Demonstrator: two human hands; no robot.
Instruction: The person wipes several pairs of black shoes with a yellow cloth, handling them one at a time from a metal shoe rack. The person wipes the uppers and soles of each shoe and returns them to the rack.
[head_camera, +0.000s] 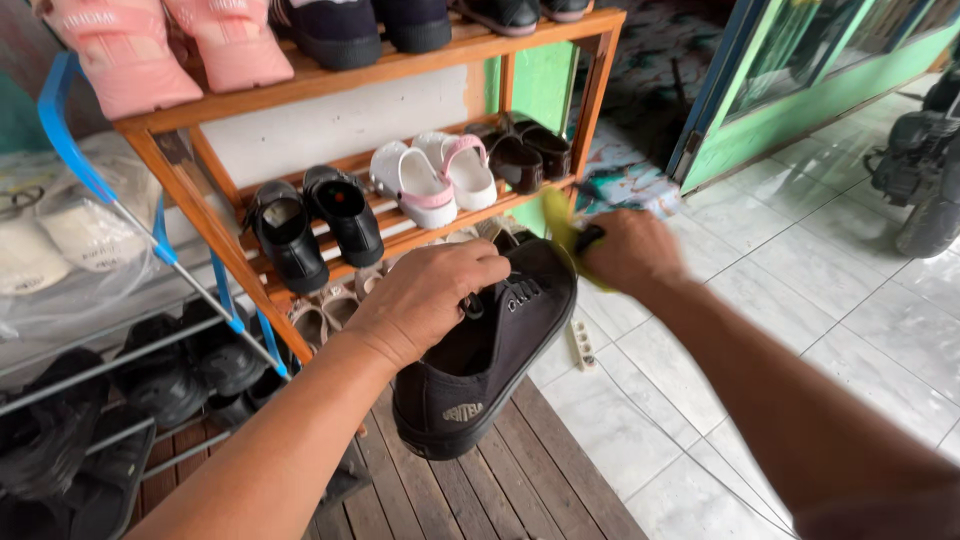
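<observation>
My left hand grips a black canvas lace-up shoe by its opening and holds it in the air, heel toward me. My right hand is at the shoe's toe, closed around a yellow-green cloth or brush with a dark part. That hand is blurred, so I cannot tell exactly what the thing is.
A wooden shoe rack stands ahead with pink, black, white and brown shoes on its shelves. A blue-and-grey metal rack with dark shoes is on the left. Below me are wooden slats and white floor tiles. A motorcycle is parked at right.
</observation>
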